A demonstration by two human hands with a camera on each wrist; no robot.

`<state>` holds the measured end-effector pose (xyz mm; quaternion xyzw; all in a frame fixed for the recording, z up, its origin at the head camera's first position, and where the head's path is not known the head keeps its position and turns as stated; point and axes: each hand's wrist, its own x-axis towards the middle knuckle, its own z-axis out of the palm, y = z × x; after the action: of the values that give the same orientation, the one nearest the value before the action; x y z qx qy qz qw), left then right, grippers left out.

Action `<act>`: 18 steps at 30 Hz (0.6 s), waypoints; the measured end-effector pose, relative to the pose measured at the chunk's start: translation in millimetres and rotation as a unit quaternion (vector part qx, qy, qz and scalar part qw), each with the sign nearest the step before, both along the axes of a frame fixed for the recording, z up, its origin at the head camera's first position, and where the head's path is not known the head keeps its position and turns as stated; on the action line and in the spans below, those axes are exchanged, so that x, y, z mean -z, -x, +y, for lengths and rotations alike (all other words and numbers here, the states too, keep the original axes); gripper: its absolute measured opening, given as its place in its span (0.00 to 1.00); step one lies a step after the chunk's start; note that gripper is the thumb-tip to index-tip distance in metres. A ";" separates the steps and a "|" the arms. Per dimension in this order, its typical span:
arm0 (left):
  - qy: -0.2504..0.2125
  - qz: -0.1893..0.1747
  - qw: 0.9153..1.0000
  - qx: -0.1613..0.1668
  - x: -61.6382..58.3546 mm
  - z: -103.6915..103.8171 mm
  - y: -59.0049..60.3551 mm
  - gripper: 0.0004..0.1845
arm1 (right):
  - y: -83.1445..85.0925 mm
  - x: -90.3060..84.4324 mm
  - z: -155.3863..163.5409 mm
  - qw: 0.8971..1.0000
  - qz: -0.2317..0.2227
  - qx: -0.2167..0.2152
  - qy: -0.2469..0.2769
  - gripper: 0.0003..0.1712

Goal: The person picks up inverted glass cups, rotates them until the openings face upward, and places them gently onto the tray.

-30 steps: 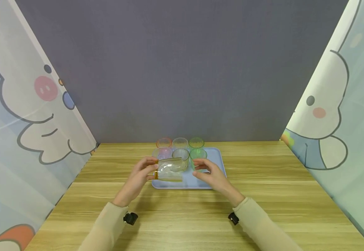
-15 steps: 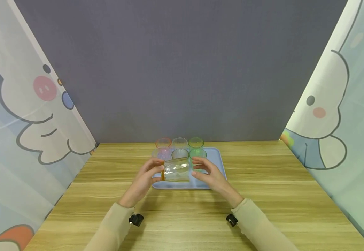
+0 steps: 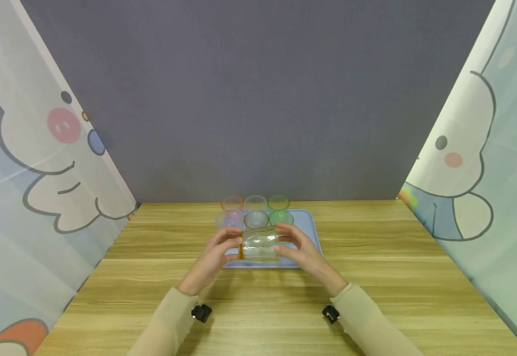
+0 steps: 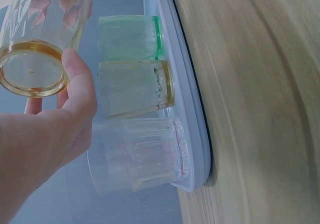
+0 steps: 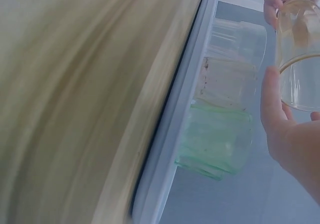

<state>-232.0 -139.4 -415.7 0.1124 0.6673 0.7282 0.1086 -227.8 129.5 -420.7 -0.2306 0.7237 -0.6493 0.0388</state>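
We are holding a clear glass (image 3: 259, 244) with an amber base on its side above the tray (image 3: 308, 232), our left hand (image 3: 215, 258) fingers curling around the base, our right hand (image 3: 305, 253) fingers gripping the rim.

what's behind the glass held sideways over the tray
Behind the amber-based glass, held between the left hand and right hand, six cups stand in two rows on the blue tray. The near row's lower parts are covered.

Left hand (image 3: 217, 257) and right hand (image 3: 300, 251) holding a clear glass (image 3: 259, 244) sideways between them, above a blue tray (image 3: 310, 232) of six tumblers (image 3: 256, 219), on a wooden desk (image 3: 396, 277), grey wall behind.
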 end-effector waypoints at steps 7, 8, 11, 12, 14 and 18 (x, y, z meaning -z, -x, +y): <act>0.008 -0.004 1.000 0.017 0.0 3.3 0.2 0.22 | 0.7 0.8 5.3 0.999 -0.022 -0.013 0.021 0.38; 0.008 -0.003 1.000 0.019 -0.2 3.8 0.2 0.22 | 0.9 0.4 5.8 0.999 -0.021 -0.013 0.022 0.38; 0.005 -0.001 1.000 0.021 -1.9 5.5 -0.1 0.22 | 1.9 -1.6 7.2 0.999 -0.012 -0.013 0.026 0.37; 0.003 0.000 1.000 0.021 -2.6 6.1 -0.2 0.22 | 2.0 -2.7 7.4 0.999 -0.009 -0.013 0.029 0.37; 0.001 0.003 1.000 0.021 -4.5 7.4 -0.4 0.22 | 2.1 -5.4 8.3 0.999 -0.002 -0.009 0.031 0.37; 0.000 0.009 1.000 0.024 -9.2 9.8 -0.7 0.24 | 2.1 -11.2 10.8 0.999 0.014 -0.003 0.029 0.36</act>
<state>-231.3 -129.7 -406.5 0.1351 0.6654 0.7242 0.1206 -229.9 140.3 -409.5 -0.2427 0.7045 -0.6664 0.0243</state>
